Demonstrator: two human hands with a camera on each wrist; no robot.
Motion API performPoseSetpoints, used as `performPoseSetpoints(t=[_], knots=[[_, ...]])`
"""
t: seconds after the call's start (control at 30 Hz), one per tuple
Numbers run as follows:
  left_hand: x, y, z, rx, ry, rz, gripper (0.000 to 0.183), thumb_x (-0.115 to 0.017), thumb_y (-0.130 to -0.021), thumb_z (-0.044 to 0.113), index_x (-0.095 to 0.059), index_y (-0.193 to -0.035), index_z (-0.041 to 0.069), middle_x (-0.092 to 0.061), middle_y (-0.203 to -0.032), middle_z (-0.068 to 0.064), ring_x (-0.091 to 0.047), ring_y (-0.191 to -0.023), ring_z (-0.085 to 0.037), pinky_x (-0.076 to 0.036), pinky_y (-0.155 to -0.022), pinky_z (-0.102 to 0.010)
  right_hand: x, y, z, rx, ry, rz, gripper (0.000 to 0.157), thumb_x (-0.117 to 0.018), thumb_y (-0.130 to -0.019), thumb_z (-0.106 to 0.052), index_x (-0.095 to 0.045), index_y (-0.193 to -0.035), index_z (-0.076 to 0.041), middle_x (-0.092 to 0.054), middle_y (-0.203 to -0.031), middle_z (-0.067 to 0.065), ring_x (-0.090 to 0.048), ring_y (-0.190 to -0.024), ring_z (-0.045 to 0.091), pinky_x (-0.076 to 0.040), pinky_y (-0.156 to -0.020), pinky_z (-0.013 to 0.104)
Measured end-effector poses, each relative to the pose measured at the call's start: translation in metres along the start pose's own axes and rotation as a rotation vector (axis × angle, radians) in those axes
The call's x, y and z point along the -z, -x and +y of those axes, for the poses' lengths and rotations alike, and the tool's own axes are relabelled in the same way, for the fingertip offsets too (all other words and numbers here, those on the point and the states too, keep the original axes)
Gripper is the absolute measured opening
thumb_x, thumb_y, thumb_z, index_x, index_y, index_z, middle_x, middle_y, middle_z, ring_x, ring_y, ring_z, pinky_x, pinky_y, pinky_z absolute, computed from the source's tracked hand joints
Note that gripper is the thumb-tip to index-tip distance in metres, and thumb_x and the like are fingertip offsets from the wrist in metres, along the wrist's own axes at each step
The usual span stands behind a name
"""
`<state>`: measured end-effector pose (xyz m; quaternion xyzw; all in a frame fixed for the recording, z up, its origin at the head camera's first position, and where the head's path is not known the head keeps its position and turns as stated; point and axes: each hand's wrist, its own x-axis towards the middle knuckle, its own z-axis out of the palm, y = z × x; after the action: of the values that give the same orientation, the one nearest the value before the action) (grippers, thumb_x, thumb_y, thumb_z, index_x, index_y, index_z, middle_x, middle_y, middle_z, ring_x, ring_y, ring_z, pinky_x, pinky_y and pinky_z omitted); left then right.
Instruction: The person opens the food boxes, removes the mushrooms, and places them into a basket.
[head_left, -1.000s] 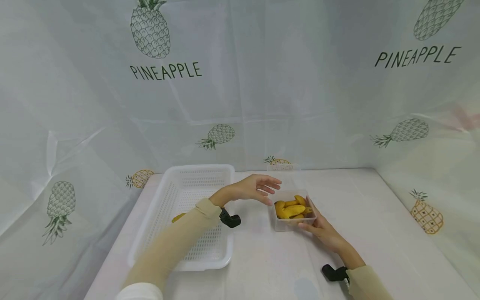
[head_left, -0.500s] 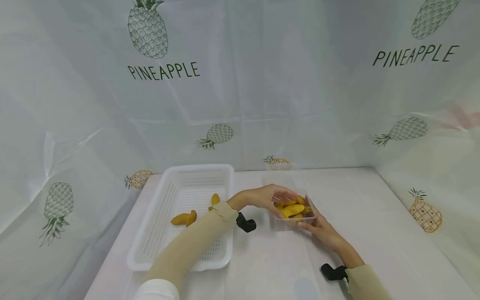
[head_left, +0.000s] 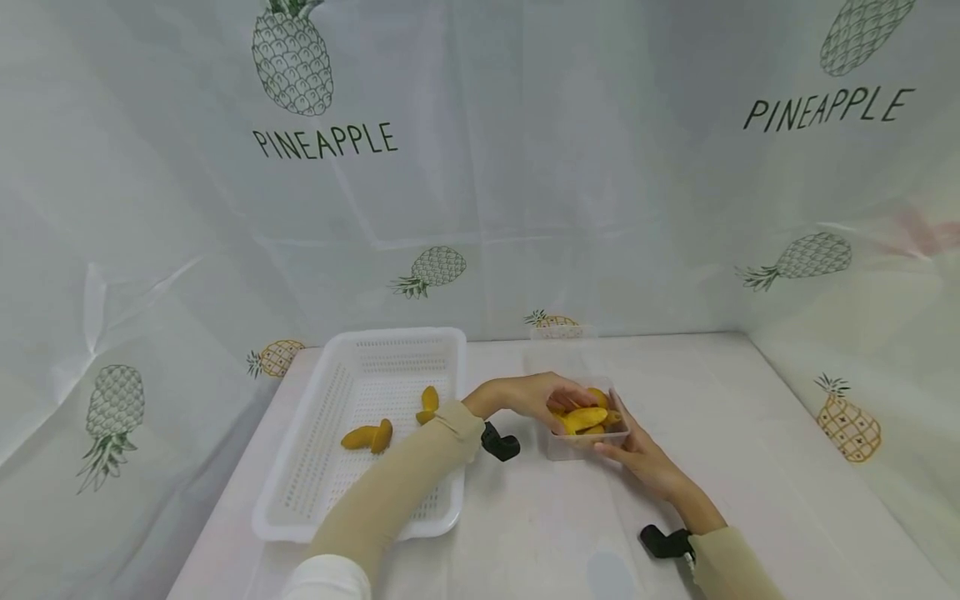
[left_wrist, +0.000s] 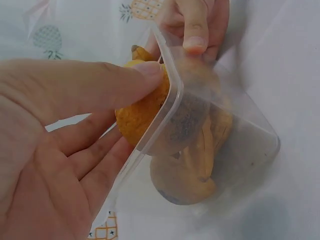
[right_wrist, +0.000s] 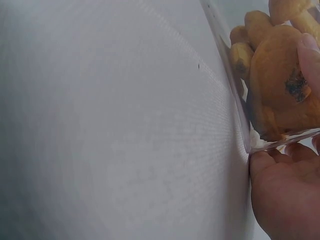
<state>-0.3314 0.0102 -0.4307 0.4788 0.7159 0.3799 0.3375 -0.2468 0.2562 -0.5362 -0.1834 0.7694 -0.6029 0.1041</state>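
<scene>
A clear plastic box (head_left: 570,451) stands right of centre on the table, filled with several yellow mushrooms (head_left: 585,419). My left hand (head_left: 536,396) reaches into it from the left. In the left wrist view, its thumb and fingers pinch an orange-yellow mushroom (left_wrist: 135,117) at the rim; other mushrooms (left_wrist: 180,180) show through the wall. My right hand (head_left: 648,462) holds the box by its front right corner, thumb at the front. Some right fingers are hidden behind the box.
On the left is a white perforated basket (head_left: 296,467) with a few yellow mushrooms (head_left: 360,437) in it; my left sleeve (head_left: 397,475) crosses over it. The box's clear lid (head_left: 558,357) lies folded back behind it. A pineapple-print sheet (head_left: 480,208) hangs behind the table.
My left hand has come down and right into the box, onto the mushrooms. The left forearm shifted right, uncovering mushrooms in the basket. My right hand stays on the box.
</scene>
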Motion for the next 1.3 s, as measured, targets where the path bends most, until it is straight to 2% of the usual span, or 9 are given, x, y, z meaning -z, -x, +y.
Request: performPoseSetpoints(t=[0.2,0.37,0.53,0.9,1.07,1.3], knots=[[-0.0022,-0.0006,0.0037,0.035,-0.075,-0.011,0.061,-0.067,-0.089,-0.012,-0.045,-0.146,-0.005,-0.047,-0.147,-0.016,-0.051,-0.126,-0.017,-0.041,-0.105,-0.023,0.0002,0.0002,0.0000,0.003,0.007,0.009,0.093,-0.061,-0.101,-0.011,0.010,-0.160,-0.026,0.015,-0.164,0.016,0.012,-0.147,0.043,-0.009,-0.110,0.064],[-0.0032,0.0000,0.0042,0.049,-0.096,-0.009,0.057,-0.064,-0.093,-0.008,-0.044,-0.147,-0.004,-0.046,-0.148,-0.015,-0.050,-0.125,-0.016,-0.041,-0.104,-0.021,-0.0002,0.0007,-0.0007,-0.002,0.011,0.009,0.093,-0.061,-0.101,-0.012,0.009,-0.160,-0.025,0.015,-0.164,0.016,0.012,-0.146,0.044,-0.009,-0.110,0.065],[-0.0039,-0.0008,0.0021,0.054,-0.088,0.013,0.056,-0.063,-0.095,-0.006,-0.043,-0.147,-0.005,-0.045,-0.150,-0.016,-0.050,-0.129,-0.018,-0.041,-0.104,-0.020,-0.0004,0.0013,-0.0010,-0.005,0.007,0.013,0.093,-0.061,-0.101,-0.012,0.009,-0.160,-0.027,0.015,-0.164,0.016,0.013,-0.146,0.044,-0.006,-0.110,0.069],[-0.0061,-0.0023,0.0021,0.060,-0.099,0.042,0.054,-0.063,-0.095,-0.005,-0.045,-0.146,-0.004,-0.049,-0.148,-0.015,-0.052,-0.125,-0.014,-0.042,-0.101,-0.018,0.0008,0.0004,0.0017,0.009,-0.008,-0.005,0.092,-0.059,-0.101,-0.011,0.011,-0.160,-0.024,0.016,-0.163,0.018,0.013,-0.146,0.046,-0.008,-0.110,0.066],[-0.0054,-0.0006,0.0021,0.064,-0.100,0.064,0.052,-0.062,-0.096,-0.004,-0.045,-0.146,-0.004,-0.048,-0.148,-0.015,-0.050,-0.129,-0.015,-0.040,-0.104,-0.019,0.0012,0.0003,0.0013,-0.010,0.000,-0.001,0.093,-0.060,-0.102,-0.013,0.012,-0.160,-0.027,0.017,-0.164,0.016,0.012,-0.147,0.044,-0.009,-0.111,0.063],[0.0009,0.0044,0.0062,0.027,-0.065,0.102,0.053,-0.060,-0.098,0.000,-0.043,-0.148,-0.001,-0.045,-0.151,-0.013,-0.048,-0.133,-0.018,-0.039,-0.106,-0.020,-0.0001,0.0003,-0.0001,0.004,-0.014,0.007,0.093,-0.060,-0.101,-0.011,0.011,-0.160,-0.024,0.017,-0.163,0.017,0.015,-0.147,0.043,0.001,-0.111,0.066]])
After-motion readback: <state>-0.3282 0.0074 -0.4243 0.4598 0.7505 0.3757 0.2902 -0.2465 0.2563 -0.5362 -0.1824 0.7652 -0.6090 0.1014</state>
